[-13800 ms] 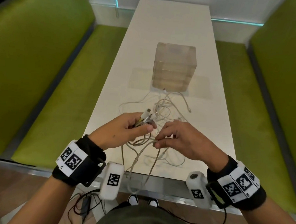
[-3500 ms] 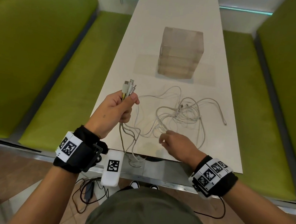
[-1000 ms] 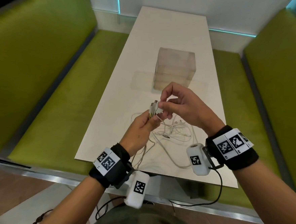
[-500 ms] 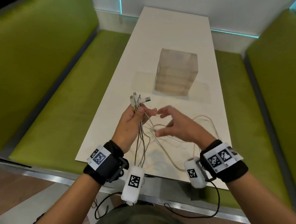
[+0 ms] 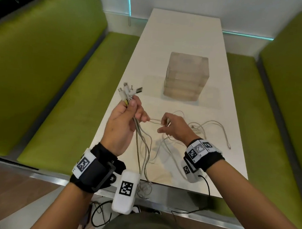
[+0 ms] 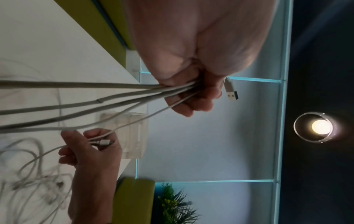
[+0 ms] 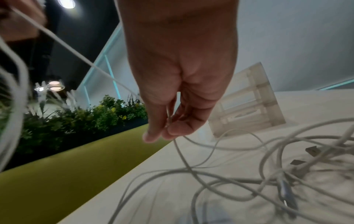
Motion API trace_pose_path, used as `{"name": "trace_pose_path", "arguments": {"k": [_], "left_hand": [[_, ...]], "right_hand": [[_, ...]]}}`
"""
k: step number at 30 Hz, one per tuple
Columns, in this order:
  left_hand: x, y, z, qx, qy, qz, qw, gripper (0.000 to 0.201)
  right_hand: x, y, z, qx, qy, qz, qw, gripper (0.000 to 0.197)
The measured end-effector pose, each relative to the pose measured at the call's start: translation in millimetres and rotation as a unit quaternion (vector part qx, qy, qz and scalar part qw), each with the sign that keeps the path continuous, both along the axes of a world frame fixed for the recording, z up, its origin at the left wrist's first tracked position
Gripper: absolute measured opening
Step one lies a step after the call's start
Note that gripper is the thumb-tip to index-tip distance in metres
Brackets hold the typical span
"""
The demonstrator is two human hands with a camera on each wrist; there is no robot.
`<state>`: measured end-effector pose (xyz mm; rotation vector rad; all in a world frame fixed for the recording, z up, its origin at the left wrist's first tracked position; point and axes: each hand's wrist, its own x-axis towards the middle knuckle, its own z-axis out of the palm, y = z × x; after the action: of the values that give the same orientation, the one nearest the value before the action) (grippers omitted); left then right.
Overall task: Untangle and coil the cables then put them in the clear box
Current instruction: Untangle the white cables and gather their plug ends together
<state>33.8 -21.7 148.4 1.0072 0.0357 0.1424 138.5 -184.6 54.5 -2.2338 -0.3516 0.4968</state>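
Over a white tabletop (image 5: 184, 36) between green benches (image 5: 62, 99), the left hand (image 5: 122, 123) grips bunched cables (image 5: 141, 144) while the right hand (image 5: 174, 126) pinches one cable near the clear box (image 5: 186, 77).

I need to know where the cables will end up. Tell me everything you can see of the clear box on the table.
The clear plastic box is a cube-like container with see-through, slightly cloudy walls crossed by level bands. It stands upright on the white table, near its middle, beyond the loose cables and both hands. No cable or hand touches it, and nothing distinct shows inside. Whether it has a lid cannot be told.
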Motion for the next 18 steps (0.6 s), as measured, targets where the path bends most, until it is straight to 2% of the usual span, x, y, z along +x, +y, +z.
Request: {"name": "trace_pose_path", "arguments": {"k": [4, 7, 9, 12, 14, 15, 18], "left_hand": [[-5, 20, 18, -0.013, -0.027, 0.041, 0.999, 0.022], [-11, 39, 34, -0.006, -0.061, 0.074, 0.995, 0.022], [-13, 52, 41, 0.010, -0.070, 0.098, 0.993, 0.023], [-6, 59, 34, 0.038, -0.010, 0.121, 0.992, 0.026], [2, 52, 16, 0.094, 0.068, 0.123, 0.986, 0.024], [5, 45, 6, 0.145, 0.103, 0.112, 0.978, 0.021], [12, 17, -15, 0.299, 0.154, 0.030, 0.941, 0.024]], "right_hand": [[24, -2, -4, -0.043, -0.013, -0.045, 0.998, 0.023], [37, -14, -10, -0.031, 0.007, -0.113, 0.993, 0.024], [40, -20, -10, -0.023, -0.001, -0.121, 0.992, 0.017], [34, -19, 3, 0.043, -0.001, -0.084, 0.996, 0.010], [25, -14, 17, 0.072, 0.003, -0.053, 0.996, 0.004], [22, -11, 23, 0.077, 0.004, -0.046, 0.996, 0.009], [17, -2, 36, 0.039, -0.013, -0.039, 0.998, 0.015]]}}
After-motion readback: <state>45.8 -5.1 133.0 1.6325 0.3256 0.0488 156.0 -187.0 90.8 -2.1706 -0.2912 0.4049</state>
